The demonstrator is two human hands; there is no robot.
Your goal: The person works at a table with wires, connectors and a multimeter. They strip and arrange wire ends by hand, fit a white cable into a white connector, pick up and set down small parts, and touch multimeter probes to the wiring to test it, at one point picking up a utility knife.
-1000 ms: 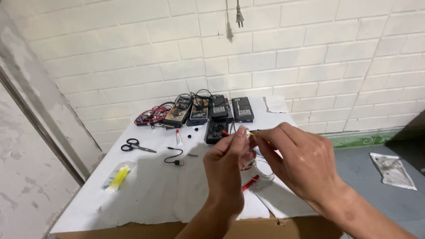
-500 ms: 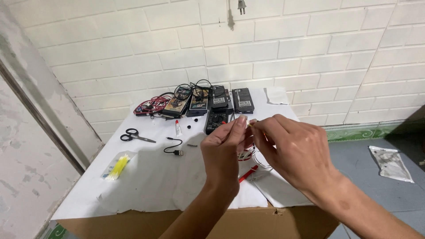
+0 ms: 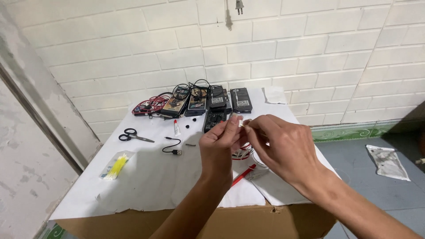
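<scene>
My left hand (image 3: 219, 146) and my right hand (image 3: 281, 144) are raised together above a white paper-covered table (image 3: 146, 177). Their fingertips meet and pinch a small pale piece (image 3: 241, 124); what it is I cannot make out. Thin wires, red and white (image 3: 242, 152), hang below the hands onto the table. A red pen-like tool (image 3: 243, 174) lies just under my hands.
Several black electronic boxes (image 3: 241, 99) and a tangle of red wires (image 3: 150, 106) lie at the far edge by the white brick wall. Scissors (image 3: 133, 136), a short black cable (image 3: 173, 147), a small tube (image 3: 176, 128) and a yellow packet (image 3: 116, 165) sit to the left. A crumpled bag (image 3: 389, 161) lies on the floor.
Both hands have stayed together at the small piece, the fingers shifting slightly on it. The view has tilted, so the table sits a little lower in frame.
</scene>
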